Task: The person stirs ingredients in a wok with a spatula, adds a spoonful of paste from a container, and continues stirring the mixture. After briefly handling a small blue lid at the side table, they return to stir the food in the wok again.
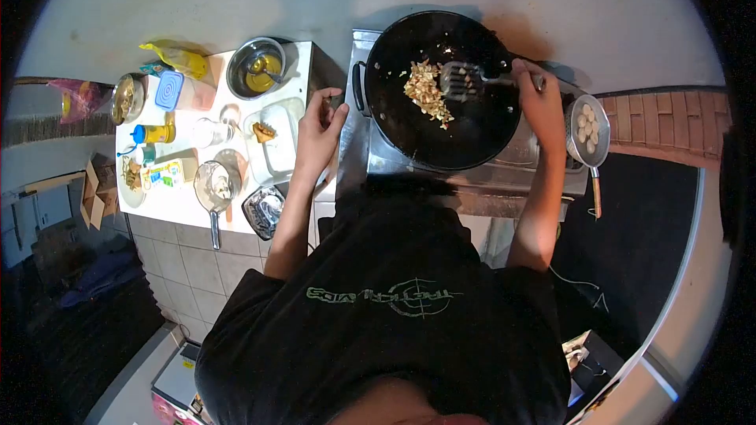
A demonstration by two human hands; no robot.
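From my end, the largest thing is one black shirt (394, 338), with one line of green lettering (383, 294) crossing a crosshair mark; I can't read the words surely. At left stands one white table (299, 57); right of it, one steel stove (356, 149). One wok (441, 142) sits on the stove. Right of it is one strainer (605, 130) of white balls (587, 123), too small to count exactly. The table bears one steel bowl (239, 75), one carton (164, 175) with an unreadable label and one yellow bottle (163, 134). I see two hands: the right hand (540, 106) grips one spatula (496, 79); the left hand (319, 134), fingers half curled, is near the wok, and I can't tell whether it holds anything. The spatula's blade meets one heap of chopped food (426, 93) inside the wok.
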